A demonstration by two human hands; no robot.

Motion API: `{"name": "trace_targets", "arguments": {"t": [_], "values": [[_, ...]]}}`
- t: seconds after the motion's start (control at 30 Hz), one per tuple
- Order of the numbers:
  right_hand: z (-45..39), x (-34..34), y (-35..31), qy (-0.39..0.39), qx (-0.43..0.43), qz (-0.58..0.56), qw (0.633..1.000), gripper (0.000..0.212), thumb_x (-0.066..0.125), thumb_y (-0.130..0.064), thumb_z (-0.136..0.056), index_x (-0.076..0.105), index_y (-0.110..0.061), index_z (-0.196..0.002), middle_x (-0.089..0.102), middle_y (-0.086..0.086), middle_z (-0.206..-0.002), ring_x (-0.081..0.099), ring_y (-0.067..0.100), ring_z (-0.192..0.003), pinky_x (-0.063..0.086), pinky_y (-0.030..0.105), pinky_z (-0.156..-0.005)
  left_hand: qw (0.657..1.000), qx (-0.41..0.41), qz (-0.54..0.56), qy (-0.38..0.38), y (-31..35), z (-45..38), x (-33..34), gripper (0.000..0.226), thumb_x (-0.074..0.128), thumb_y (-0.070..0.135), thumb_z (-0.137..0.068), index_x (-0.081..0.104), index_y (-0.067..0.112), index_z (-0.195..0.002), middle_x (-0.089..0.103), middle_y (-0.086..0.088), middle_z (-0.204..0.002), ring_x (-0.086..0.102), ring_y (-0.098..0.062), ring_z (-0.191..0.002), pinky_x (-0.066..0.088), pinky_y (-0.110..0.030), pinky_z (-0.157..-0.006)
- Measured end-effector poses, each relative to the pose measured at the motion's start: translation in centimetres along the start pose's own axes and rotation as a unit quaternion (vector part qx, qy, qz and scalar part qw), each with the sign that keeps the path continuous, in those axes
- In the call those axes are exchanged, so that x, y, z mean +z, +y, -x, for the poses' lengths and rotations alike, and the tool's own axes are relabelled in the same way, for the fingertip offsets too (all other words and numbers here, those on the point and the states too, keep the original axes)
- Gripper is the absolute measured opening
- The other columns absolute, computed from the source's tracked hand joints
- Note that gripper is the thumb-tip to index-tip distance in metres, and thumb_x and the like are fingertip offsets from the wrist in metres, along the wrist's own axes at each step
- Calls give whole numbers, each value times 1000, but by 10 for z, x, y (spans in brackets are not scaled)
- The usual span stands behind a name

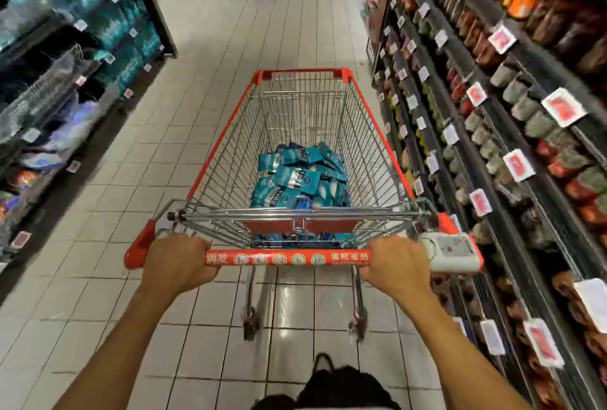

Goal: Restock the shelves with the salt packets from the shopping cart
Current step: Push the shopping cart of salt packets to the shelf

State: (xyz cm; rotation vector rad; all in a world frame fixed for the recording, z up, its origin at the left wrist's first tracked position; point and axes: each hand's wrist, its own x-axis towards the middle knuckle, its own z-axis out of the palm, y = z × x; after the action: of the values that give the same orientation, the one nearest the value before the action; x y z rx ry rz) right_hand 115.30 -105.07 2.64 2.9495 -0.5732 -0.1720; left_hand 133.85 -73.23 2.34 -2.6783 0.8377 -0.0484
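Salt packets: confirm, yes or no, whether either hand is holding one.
No: both the left hand and right hand grip the cart handle.

Goods on both shelves (512, 87) are blurred; price tags (563, 106) unreadable.

Both hands hold the red handle (287, 258) of the shopping cart (226, 147), the left hand (177, 263) and right hand (397, 265) at its ends. Blue salt packets (300, 176) lie piled inside the cart. Shelves (492, 133) stand just beside it.
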Motion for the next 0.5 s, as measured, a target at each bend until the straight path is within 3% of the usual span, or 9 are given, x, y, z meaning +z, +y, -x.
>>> {"name": "trace_targets", "arguments": {"t": [0.13, 0.3, 0.4, 0.5], "values": [[-80, -5, 17, -6, 6, -16, 1000, 28, 64, -49, -69, 53, -24, -63, 58, -5, -57, 57, 19, -54, 34, 25, -53, 1000, -3, -2, -11, -4, -81, -2, 41, 52, 68, -71, 55, 29, -60, 45, 13, -52, 42, -10, -49, 33, -23, -53], [-178, -13, 34, -24, 7, -23, 999, 27, 62, -49, -70, 52, -25, -65, 44, -7, -53, 48, 17, -54, 33, 26, -54, 1000, -12, 8, -6, -12, -181, -4, 44, 50, 70, -70, 55, 28, -56, 41, 14, -47, 39, -9, -43, 36, -25, -56], [-239, -16, 42, -18, 4, -25, 1000, 26, 64, -50, -70, 56, -25, -67, 53, -6, -58, 52, 18, -56, 33, 26, -55, 1000, -19, 16, 14, -18, -244, -2, 48, 57, 67, -67, 43, 26, -45, 29, 14, -39, 26, -4, -36, 30, -22, -52], [-296, -20, 46, -23, 10, -26, 999, 24, 64, -49, -70, 61, -25, -73, 63, -5, -67, 59, 18, -62, 35, 26, -57, 999, -10, 27, 28, -28, -304, 3, 50, 57, 66, -66, 41, 25, -43, 28, 14, -39, 23, -2, -36, 37, -24, -53]]}}
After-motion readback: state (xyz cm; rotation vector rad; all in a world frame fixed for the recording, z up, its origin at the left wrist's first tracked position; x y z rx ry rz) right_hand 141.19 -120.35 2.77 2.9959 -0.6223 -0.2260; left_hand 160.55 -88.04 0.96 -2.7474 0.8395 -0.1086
